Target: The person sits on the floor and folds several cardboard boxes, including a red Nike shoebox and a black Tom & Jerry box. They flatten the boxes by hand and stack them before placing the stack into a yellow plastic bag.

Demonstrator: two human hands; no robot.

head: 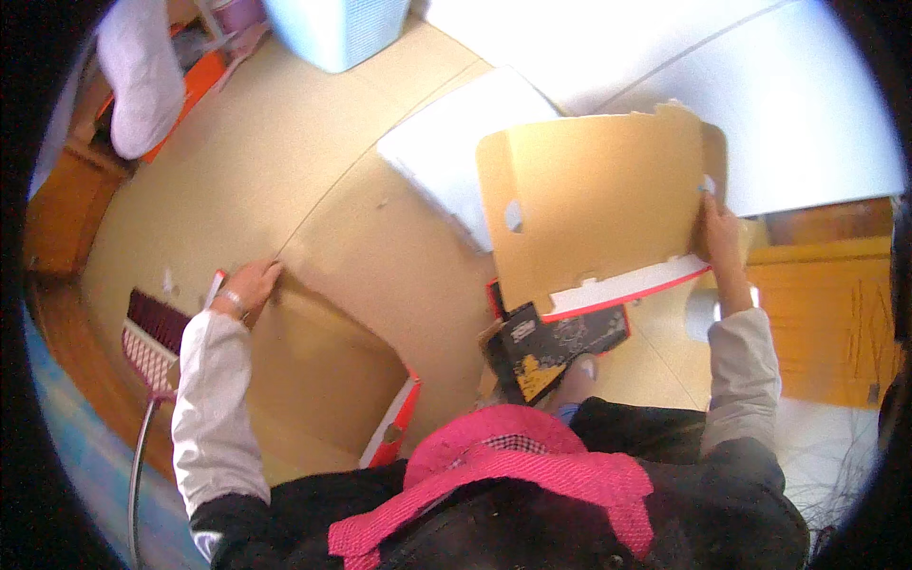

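My right hand (723,228) grips the right side of a brown cardboard sheet (605,192), raised and tilted. It has rounded corners, a cut-out hole at the left, a torn top edge and a red-and-white lower flap. My left hand (249,281) is closed on the edge of a second piece, an opened cardboard box (335,363) with its brown inside up and a red-and-white side. Below the raised sheet, a black printed cardboard piece (563,338) with yellow markings lies by my foot (581,377).
A broom (153,342) stands left of my left forearm. A white flat panel (456,149) lies behind the raised sheet. A light-blue basket (335,35) is at the top, a white surface (769,121) at upper right, and a wooden cabinet (819,320) at right.
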